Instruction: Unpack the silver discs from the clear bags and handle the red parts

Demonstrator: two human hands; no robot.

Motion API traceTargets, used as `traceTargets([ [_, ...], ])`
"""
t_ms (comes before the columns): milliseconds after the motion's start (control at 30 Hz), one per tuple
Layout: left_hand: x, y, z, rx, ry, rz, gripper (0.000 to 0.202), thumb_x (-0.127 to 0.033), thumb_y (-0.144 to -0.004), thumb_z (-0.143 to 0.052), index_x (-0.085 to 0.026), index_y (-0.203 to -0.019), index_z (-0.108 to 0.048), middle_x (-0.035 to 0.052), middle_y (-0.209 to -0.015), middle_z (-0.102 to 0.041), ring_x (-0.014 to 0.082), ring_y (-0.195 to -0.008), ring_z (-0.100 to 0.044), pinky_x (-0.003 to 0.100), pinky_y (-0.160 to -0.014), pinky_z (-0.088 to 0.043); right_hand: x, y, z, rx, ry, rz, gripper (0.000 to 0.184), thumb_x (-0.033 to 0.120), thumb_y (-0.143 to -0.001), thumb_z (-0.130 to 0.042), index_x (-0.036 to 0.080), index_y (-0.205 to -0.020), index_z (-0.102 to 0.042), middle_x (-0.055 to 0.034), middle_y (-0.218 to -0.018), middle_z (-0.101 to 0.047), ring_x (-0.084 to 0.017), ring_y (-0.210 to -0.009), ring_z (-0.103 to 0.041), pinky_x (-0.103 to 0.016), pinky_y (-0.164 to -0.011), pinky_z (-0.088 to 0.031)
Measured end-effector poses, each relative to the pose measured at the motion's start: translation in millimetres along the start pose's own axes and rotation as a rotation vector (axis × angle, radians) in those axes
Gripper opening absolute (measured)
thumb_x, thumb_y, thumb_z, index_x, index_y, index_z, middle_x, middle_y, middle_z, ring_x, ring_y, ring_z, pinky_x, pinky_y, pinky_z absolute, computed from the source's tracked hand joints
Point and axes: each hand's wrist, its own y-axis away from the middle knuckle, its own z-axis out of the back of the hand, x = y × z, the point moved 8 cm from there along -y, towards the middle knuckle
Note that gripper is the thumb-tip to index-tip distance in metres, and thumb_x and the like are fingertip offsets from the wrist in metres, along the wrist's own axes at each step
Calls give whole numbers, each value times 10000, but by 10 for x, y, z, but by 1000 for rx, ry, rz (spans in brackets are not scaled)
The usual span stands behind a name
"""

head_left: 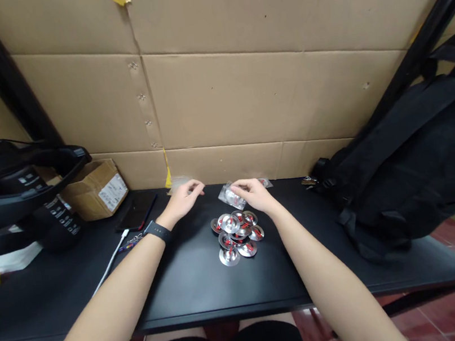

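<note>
A pile of shiny finger cymbals (237, 234) with red loops lies on the black table, in front of and between my hands. My right hand (252, 194) is closed at the fingertips on a clear plastic bag (230, 196) behind the pile; something silvery shows inside it. Another clear bag (264, 182) with a bit of red in it lies partly hidden behind that hand. My left hand (184, 198), with a dark watch on the wrist, is empty, its thumb and fingers apart. Just behind it sit some clear plastic bags (178, 182), partly covered by the hand.
A cardboard wall (220, 92) closes off the back of the black table (211, 292). On the left are a small cardboard box (96, 190), a phone (135, 211), a white cable (110, 261) and a black headset-like device (18, 173). A black backpack (413, 154) fills the right side.
</note>
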Motion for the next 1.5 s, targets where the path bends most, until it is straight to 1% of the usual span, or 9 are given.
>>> traceTargets([
  [100,-154,43,-331,185,210,-7,344,-500,-937,-542,-192,-1011,-677,48,-909,-760,204,-889,-706,325,-846,-520,89,35,-114,57,-69,-33,276,455,-831,-701,185,-862,-751,-59,-852,-761,-226,-778,-697,-338,-738,-531],
  [200,-238,101,-513,293,303,-32,359,-435,-828,-716,-182,-1076,-664,53,-907,-761,211,-882,-717,339,-850,-540,47,55,-126,36,-129,-92,313,465,-736,-795,175,-839,-741,-60,-804,-756,-216,-728,-697,-319,-676,-531],
  [433,-262,183,-592,414,346,-34,506,-370,-715,-831,-202,-1153,-642,52,-947,-776,233,-934,-734,355,-889,-533,-32,51,-88,-39,-202,-169,366,512,-672,-832,175,-728,-702,-41,-695,-716,-171,-601,-624,-281,-563,-482],
  [567,-299,242,-640,478,241,-44,389,-378,-710,-828,-203,-1025,-683,50,-931,-788,240,-895,-741,334,-833,-539,3,54,-49,-87,-231,-179,372,515,-677,-830,173,-694,-686,-37,-684,-705,-168,-619,-619,-288,-597,-480],
  [767,-406,233,-622,426,165,-117,266,-434,-793,-750,-192,-900,-729,25,-894,-772,216,-856,-708,295,-790,-505,-26,52,-29,-82,-230,-200,362,508,-674,-829,175,-670,-690,-36,-672,-701,-169,-609,-611,-296,-595,-469],
  [967,-421,207,-616,383,117,-139,321,-458,-884,-629,-166,-765,-694,-5,-758,-714,180,-754,-641,271,-722,-455,17,58,-38,-65,-242,-194,398,546,-658,-831,174,-668,-692,-25,-651,-687,-151,-591,-582,-283,-579,-456],
  [1267,-403,199,-633,371,208,-121,238,-393,-880,-656,-188,-941,-761,22,-921,-775,190,-862,-700,273,-813,-493,21,54,-17,-63,-262,-170,384,523,-692,-830,169,-657,-685,-35,-661,-697,-128,-558,-554,-273,-569,-441],
  [1367,-402,175,-583,299,180,-121,238,-387,-895,-636,-188,-866,-763,20,-870,-774,180,-815,-697,272,-788,-489,7,47,17,-100,-263,-160,371,523,-728,-804,170,-702,-692,-40,-688,-700,-132,-574,-569,-268,-564,-440],
  [1500,-365,118,-443,133,182,-90,279,-413,-916,-603,-181,-871,-750,24,-859,-766,175,-791,-677,273,-745,-483,-35,47,53,-133,-340,-161,381,457,-678,-853,195,-910,-702,-29,-836,-716,-149,-689,-640,-271,-637,-492],
])
